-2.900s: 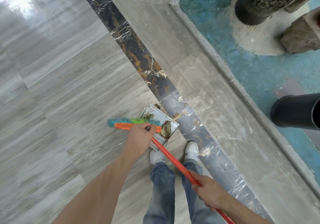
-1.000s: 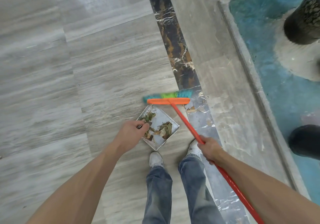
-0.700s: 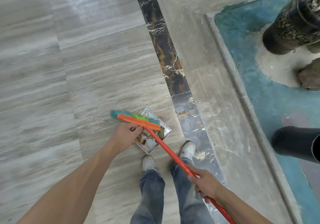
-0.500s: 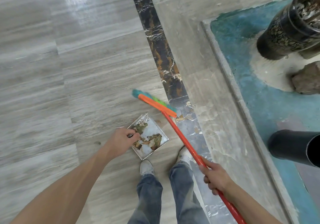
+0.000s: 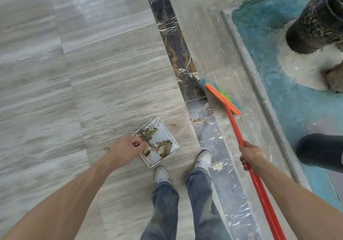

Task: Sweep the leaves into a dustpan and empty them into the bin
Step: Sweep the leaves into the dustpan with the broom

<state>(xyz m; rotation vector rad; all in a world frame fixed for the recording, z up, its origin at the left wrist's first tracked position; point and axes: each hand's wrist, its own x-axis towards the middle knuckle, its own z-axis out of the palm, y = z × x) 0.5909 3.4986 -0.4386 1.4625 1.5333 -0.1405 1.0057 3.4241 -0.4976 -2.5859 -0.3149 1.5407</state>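
1. Swinging out to the right, the broom head (image 5: pixel 221 97) is being carried away from the dustpan (image 5: pixel 157 143); half a second ago it was hovering just above the pan's far corner, and now it is being set down well apart from it, beyond the dark marble strip (image 5: pixel 178 54) on the paler stone.
2. The red broom handle (image 5: pixel 239 139) is being gripped by the right hand (image 5: pixel 250 155), closed fully around it at mid-length.
3. The dustpan is being held steady on the grey floor (image 5: pixel 74 81) by the left hand (image 5: pixel 127 150), whose fingers are pinched shut on something small and dark at the pan's near-left edge, presumably its handle.
4. Leaves (image 5: pixel 161 146) are being kept inside the pan, clustered along its left side and near corner.
5. A few stray leaves (image 5: pixel 197 121) are lying on the marble strip, between the pan and the broom head, with a small scrap nearer the pan.
6. The reach outward is being read as the start of a fresh stroke to pull those strays in; sweeping is judged nearly done, and emptying has not yet been started.
7. No bin is being identified with certainty; a dark cylinder (image 5: pixel 323 150) at the right edge may be one.
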